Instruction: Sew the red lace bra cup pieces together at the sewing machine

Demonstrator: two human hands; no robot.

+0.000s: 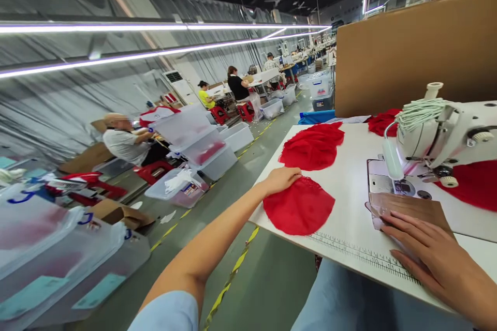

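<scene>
My left hand (280, 179) reaches across to the left edge of the white sewing table (349, 201). Its fingers are curled onto the top edge of a round red fabric piece (298, 207). My right hand (430, 248) lies flat with fingers stretched out on the table front, its fingertips resting on a brown card piece (407, 207) beside the needle plate. A stack of more red fabric rounds (312, 147) lies farther back. The white sewing machine (446, 134) stands at the right.
A cone of pale thread (421, 111) sits on the machine; a large cardboard panel (411, 46) stands behind it. More red fabric (476, 183) lies at right. Clear plastic bins (202, 142) and seated workers (126, 142) line the aisle at left.
</scene>
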